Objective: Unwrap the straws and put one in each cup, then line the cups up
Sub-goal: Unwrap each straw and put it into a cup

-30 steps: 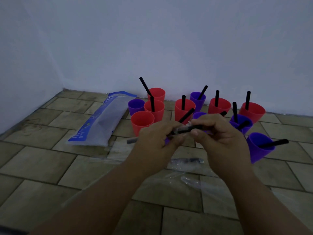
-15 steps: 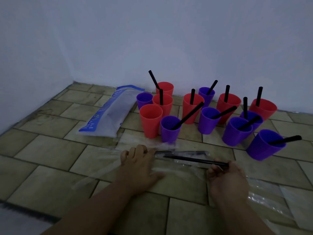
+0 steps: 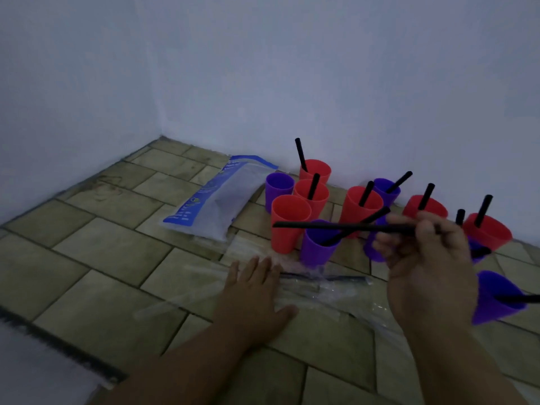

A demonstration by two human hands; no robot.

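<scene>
My right hand (image 3: 426,258) pinches one end of a bare black straw (image 3: 336,226), held level above the floor with its free tip pointing left over the front red cup (image 3: 287,223). That cup and the purple cup (image 3: 279,190) behind it hold no straw. The other red and purple cups, among them a purple one (image 3: 318,244) in front, each hold a black straw. My left hand (image 3: 254,290) lies flat with straight fingers on clear wrappers (image 3: 306,290), where a wrapped black straw (image 3: 330,278) lies.
A blue-and-white straw bag (image 3: 216,200) lies on the tiled floor left of the cups. Loose clear wrappers (image 3: 377,314) spread under both hands. White walls meet in a corner at the back left. A tipped purple cup (image 3: 493,296) sits at far right.
My right hand has risen from the floor with the unwrapped straw and now holds it over the cups. My left hand stays pressed on the wrappers. The view has swung left.
</scene>
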